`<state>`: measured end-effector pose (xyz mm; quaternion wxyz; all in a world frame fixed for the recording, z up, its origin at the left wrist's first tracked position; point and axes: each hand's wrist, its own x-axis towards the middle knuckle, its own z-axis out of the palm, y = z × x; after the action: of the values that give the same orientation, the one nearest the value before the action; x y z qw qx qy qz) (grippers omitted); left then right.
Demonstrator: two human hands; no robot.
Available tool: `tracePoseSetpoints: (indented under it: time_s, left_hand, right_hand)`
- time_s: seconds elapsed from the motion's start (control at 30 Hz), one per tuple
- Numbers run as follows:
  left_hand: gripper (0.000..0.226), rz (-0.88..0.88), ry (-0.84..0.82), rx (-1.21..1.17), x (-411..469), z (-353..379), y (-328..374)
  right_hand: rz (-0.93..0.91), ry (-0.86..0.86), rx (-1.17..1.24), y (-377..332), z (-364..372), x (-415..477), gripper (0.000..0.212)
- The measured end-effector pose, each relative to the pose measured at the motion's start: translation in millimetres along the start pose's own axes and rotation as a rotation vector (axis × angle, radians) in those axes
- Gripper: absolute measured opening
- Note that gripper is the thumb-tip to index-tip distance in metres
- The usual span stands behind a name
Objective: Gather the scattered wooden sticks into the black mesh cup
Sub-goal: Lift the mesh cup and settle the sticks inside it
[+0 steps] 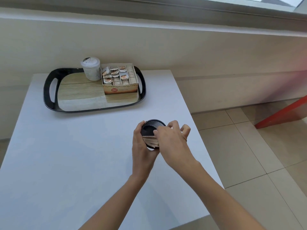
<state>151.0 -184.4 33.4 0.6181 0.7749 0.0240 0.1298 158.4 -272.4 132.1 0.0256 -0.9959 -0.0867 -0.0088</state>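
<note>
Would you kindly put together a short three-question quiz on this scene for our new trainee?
1. True or false: the left hand grips the black mesh cup.
2. Where are the wooden sticks? A) loose on the table; B) inside the cup; C) on the floor.
3. Fill in: the box of sachets and the white canister both stand on the black ____.

Key: 1. true; 2. B; 3. tray.
</note>
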Motion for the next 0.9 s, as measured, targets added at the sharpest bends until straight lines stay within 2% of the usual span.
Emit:
tracePoseSetpoints:
  time_s: [0.13,0.27,0.37,0.43,0.53,0.6,0.67,0.77,0.9]
  left_hand:
    - [0.093,0.067,0.062,-0.003,-4,-15,8]
    - [0.092,0.133,0.118,0.007,-4,-28,19]
    - [0.094,0.153,0.138,0.012,-2,-40,26]
    - [0.094,0.21,0.148,0.023,-1,-48,30]
    - [0.093,0.292,0.171,0.062,0,-54,35]
    - [0.088,0.286,0.187,0.061,-1,-55,39]
    - [0.079,0.283,0.188,0.062,-4,-56,45]
    - [0.067,0.234,0.158,0.05,-9,-57,51]
    - [0.068,0.154,0.136,0.029,-14,-62,55]
  right_hand:
    - [0.007,0.042,0.187,-1,-11,-8,0.036]
    - [0.001,0.331,0.595,-2,-18,-22,0.024]
    - [-0.065,0.418,0.738,0,-22,-32,0.032]
    - [-0.112,0.473,0.655,-2,-24,-38,0.032]
    - [-0.182,0.487,0.339,-17,-27,-45,0.027]
    - [-0.12,0.421,0.107,-33,-29,-49,0.03]
    - [0.02,0.314,-0.076,-51,-33,-52,0.037]
    - [0.131,0.228,-0.141,-69,-36,-55,0.041]
    - [0.106,0.252,-0.052,-80,-39,-57,0.04]
